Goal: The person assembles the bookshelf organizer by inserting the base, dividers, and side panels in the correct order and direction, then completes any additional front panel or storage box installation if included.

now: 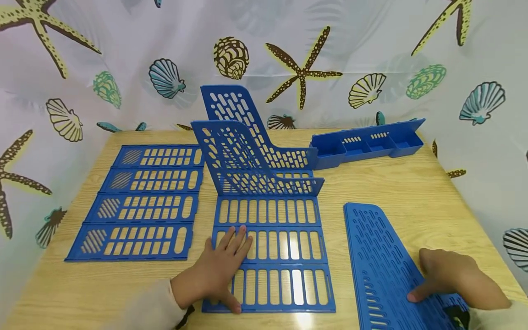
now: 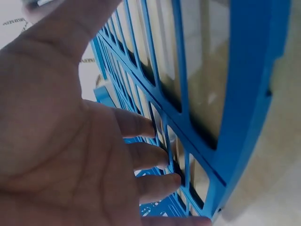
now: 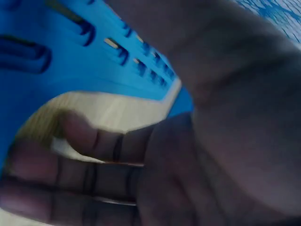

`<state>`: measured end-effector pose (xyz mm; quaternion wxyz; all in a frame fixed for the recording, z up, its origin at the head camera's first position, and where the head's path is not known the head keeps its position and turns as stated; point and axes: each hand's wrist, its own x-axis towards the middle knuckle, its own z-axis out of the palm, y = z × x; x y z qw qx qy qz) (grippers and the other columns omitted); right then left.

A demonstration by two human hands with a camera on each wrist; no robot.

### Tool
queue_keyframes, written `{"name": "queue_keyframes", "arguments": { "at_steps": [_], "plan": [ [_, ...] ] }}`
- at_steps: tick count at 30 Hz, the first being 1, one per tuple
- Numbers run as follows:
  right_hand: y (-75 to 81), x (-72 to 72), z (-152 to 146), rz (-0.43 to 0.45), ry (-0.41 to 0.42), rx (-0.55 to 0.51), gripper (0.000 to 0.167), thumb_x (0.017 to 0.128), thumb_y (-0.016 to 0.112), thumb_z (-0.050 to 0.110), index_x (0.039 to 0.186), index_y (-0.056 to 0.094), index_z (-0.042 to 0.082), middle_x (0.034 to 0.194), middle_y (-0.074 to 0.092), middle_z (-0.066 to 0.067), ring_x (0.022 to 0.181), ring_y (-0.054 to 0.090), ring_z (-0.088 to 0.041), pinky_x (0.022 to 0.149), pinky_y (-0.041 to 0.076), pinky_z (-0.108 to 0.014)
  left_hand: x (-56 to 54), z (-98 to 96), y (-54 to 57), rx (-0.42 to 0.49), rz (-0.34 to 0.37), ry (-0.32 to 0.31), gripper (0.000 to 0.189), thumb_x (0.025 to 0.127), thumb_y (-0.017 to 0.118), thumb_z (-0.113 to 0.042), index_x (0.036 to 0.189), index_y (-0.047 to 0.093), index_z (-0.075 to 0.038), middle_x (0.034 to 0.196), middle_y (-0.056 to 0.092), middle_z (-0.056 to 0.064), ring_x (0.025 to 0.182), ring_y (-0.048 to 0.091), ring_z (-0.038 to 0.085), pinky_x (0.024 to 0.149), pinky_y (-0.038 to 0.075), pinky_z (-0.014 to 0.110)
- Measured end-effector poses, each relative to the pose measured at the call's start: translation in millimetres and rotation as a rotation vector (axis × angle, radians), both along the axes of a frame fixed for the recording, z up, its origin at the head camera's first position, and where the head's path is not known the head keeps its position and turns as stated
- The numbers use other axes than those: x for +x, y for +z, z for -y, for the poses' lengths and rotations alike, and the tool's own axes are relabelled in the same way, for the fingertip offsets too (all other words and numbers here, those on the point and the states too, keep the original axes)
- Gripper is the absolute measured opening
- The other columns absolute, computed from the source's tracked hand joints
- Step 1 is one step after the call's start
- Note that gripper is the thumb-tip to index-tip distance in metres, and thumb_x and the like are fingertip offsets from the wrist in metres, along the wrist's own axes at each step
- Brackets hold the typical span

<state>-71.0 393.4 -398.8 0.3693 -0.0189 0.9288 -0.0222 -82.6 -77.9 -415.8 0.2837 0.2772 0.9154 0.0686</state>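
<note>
My left hand [image 1: 214, 270] lies with spread fingers on the near left part of a blue slotted base [image 1: 284, 264], thumb at its front edge. In the left wrist view, the fingertips touch the bars of the base [image 2: 249, 94]. Two perforated upright dividers, a front one [image 1: 224, 123] and a back one [image 1: 231, 90], stand at the far end of the base. My right hand [image 1: 458, 275] is at the right edge of stacked blue side panels [image 1: 383, 256], its thumb over the top panel. In the right wrist view, its fingers extend beside the curved panel edge [image 3: 70, 70].
Several blue slotted panels [image 1: 128, 257] lie in a column on the wooden table [image 1: 136, 284] at the left. A blue compartment tray [image 1: 359, 158] stands at the back right, beside the dividers. A shell-and-starfish patterned cloth [image 1: 264, 55] hangs behind and around the table.
</note>
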Motion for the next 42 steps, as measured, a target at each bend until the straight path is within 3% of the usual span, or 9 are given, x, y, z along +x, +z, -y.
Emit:
{"name": "queue_keyframes", "arguments": {
  "at_steps": [6, 14, 17, 21, 23, 25, 28, 34, 42],
  "plan": [
    [-7.9, 0.5, -15, -0.057, 0.013, -0.186, 0.053, 0.07, 0.087, 0.047, 0.083, 0.047, 0.014, 0.072, 0.045, 0.002, 0.061, 0.04, -0.011, 0.057, 0.03, -0.03, -18.1, 9.4, 0.1, 0.036, -0.005, 0.001, 0.136, 0.059, 0.086, -0.065, 0.161, 0.014, -0.012, 0.17, -0.001, 0.015, 0.157, 0.003, 0.039, 0.116, 0.016, 0.074],
    [-3.8, -6.8, -47, 0.091, 0.061, -0.737, 0.035, 0.093, 0.069, 0.013, 0.08, 0.04, -0.001, 0.062, 0.029, 0.0, 0.051, 0.027, -0.009, 0.049, 0.027, -0.03, -20.4, 7.8, 4.2, 0.085, -0.02, -0.029, 0.122, 0.067, 0.085, -0.059, 0.159, 0.022, -0.01, 0.169, 0.004, 0.018, 0.157, 0.007, 0.038, 0.119, 0.013, 0.071],
    [7.3, -14.6, -52, 0.074, 0.078, -0.808, 0.02, 0.097, 0.062, 0.007, 0.09, 0.047, -0.005, 0.066, 0.048, 0.001, 0.055, 0.048, -0.007, 0.051, 0.038, -0.029, -17.5, 0.8, 6.2, 0.117, -0.028, -0.046, 0.114, 0.071, 0.084, -0.056, 0.158, 0.027, -0.01, 0.169, 0.007, 0.018, 0.157, 0.009, 0.039, 0.117, 0.015, 0.073],
    [23.6, -22.1, -38, -0.217, 0.128, -0.828, 0.01, 0.093, 0.065, 0.0, 0.089, 0.057, 0.005, 0.071, 0.059, 0.007, 0.062, 0.058, -0.002, 0.051, 0.042, -0.025, -15.1, -10.0, 4.8, 0.108, -0.034, -0.012, 0.111, 0.073, 0.083, -0.056, 0.159, 0.026, -0.014, 0.169, 0.007, 0.015, 0.157, 0.009, 0.037, 0.114, 0.017, 0.076],
    [26.9, -25.7, -20, -0.475, 0.186, -0.772, 0.017, 0.09, 0.07, 0.001, 0.083, 0.059, 0.012, 0.067, 0.058, 0.012, 0.059, 0.053, 0.001, 0.05, 0.041, -0.021, -13.4, -14.2, 3.6, 0.092, -0.018, 0.035, 0.112, 0.072, 0.084, -0.055, 0.159, 0.025, -0.015, 0.17, 0.006, 0.015, 0.157, 0.007, 0.037, 0.112, 0.017, 0.078],
    [24.6, -31.3, -3, -0.715, 0.221, -0.695, 0.022, 0.084, 0.075, 0.001, 0.081, 0.062, 0.018, 0.065, 0.058, 0.013, 0.057, 0.05, 0.005, 0.05, 0.04, -0.018, -11.9, -17.4, 1.7, 0.076, -0.01, 0.074, 0.116, 0.07, 0.086, -0.054, 0.16, 0.023, -0.015, 0.17, 0.005, 0.015, 0.157, 0.007, 0.037, 0.111, 0.016, 0.08],
    [16.7, -47.3, 14, -0.903, 0.278, -0.64, 0.023, 0.079, 0.08, 0.003, 0.088, 0.068, 0.021, 0.075, 0.072, 0.011, 0.066, 0.062, 0.005, 0.056, 0.047, -0.012, -10.2, -16.4, 1.6, 0.057, -0.021, 0.14, 0.125, 0.064, 0.088, -0.057, 0.16, 0.02, -0.014, 0.169, 0.003, 0.017, 0.157, 0.005, 0.041, 0.109, 0.015, 0.082],
    [4.0, -67.1, 23, -1.044, 0.345, -0.673, 0.033, 0.071, 0.083, -0.002, 0.082, 0.066, 0.023, 0.071, 0.07, 0.006, 0.065, 0.063, 0.004, 0.056, 0.046, -0.01, -9.1, -9.7, -3.2, 0.001, -0.044, 0.228, 0.134, 0.058, 0.086, -0.069, 0.161, 0.017, -0.018, 0.169, 0.0, 0.018, 0.156, 0.004, 0.044, 0.106, 0.016, 0.084],
    [2.2, -78.0, 27, -1.04, 0.364, -0.728, 0.032, 0.069, 0.083, -0.005, 0.088, 0.072, 0.019, 0.076, 0.074, 0.002, 0.068, 0.061, 0.009, 0.056, 0.044, -0.01, -10.8, -8.5, -5.0, 0.005, -0.025, 0.236, 0.136, 0.059, 0.085, -0.069, 0.162, 0.012, -0.019, 0.169, -0.004, 0.019, 0.155, 0.002, 0.046, 0.105, 0.018, 0.085]
  ]
}}
